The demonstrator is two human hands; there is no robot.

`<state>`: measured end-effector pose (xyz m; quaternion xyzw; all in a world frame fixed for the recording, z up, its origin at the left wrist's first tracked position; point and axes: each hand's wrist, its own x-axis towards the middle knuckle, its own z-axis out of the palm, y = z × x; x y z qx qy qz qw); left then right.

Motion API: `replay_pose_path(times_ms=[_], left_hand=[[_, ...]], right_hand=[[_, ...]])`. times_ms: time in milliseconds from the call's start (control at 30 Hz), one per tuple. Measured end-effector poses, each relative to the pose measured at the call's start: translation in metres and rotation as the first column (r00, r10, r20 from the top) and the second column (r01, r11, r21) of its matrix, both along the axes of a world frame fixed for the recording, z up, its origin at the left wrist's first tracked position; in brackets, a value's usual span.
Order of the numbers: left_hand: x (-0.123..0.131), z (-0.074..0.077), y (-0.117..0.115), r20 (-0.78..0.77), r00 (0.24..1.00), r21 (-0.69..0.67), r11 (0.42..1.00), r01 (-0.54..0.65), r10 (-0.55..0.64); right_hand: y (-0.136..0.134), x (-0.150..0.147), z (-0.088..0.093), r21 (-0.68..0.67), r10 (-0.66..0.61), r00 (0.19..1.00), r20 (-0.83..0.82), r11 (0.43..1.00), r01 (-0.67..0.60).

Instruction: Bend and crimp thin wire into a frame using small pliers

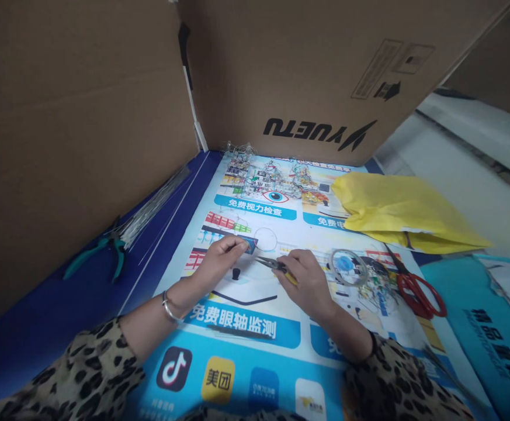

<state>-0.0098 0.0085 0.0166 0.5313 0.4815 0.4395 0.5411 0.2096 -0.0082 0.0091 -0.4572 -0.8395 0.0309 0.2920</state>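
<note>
My left hand (pixel 219 260) is closed in a pinch, with a thin wire (pixel 276 238) at its fingertips. The wire bends into a round loop just beyond the fingers. In my right hand (pixel 309 286) are needle-nose pliers (pixel 269 262) with yellowish handles, their slim jaws pointing left towards the pinched fingers. Whether the jaws touch the wire is too fine to tell. Both hands are over a printed poster sheet (pixel 255 295) on the table. To the right of my right hand lie a round clear coil (pixel 336 268) and red-handled scissors (pixel 421 295).
Tall cardboard panels (pixel 290 70) stand at the back and left. Teal-handled cutters (pixel 99 248) lie by a bundle of straight wires (pixel 153 210) on the left. Tangled wire pieces (pixel 296 178) sit at the back. A yellow bag (pixel 403 204) and a teal bag (pixel 460 316) lie right.
</note>
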Motion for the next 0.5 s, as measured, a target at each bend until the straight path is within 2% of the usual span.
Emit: replay_pose_path(times_ms=[200,367,500], left_hand=[[0.0019,0.0060,-0.0007,-0.028,0.999,-0.036,0.999,-0.030,0.029],[0.0039,0.0042,-0.0017,-0.041,0.999,-0.046,0.998,-0.037,0.035],[0.0057,0.0026,-0.0027,-0.042,0.998,-0.040,0.998,-0.044,0.043]], right_hand=[[-0.0020,-0.0007,0.0044,0.130,0.026,0.992,0.127,0.991,-0.043],[-0.0062,-0.0029,0.0060,0.237,0.031,0.970,0.243,0.967,-0.091],[-0.0087,-0.0045,0.0054,0.286,0.056,0.960,0.275,0.948,-0.137]])
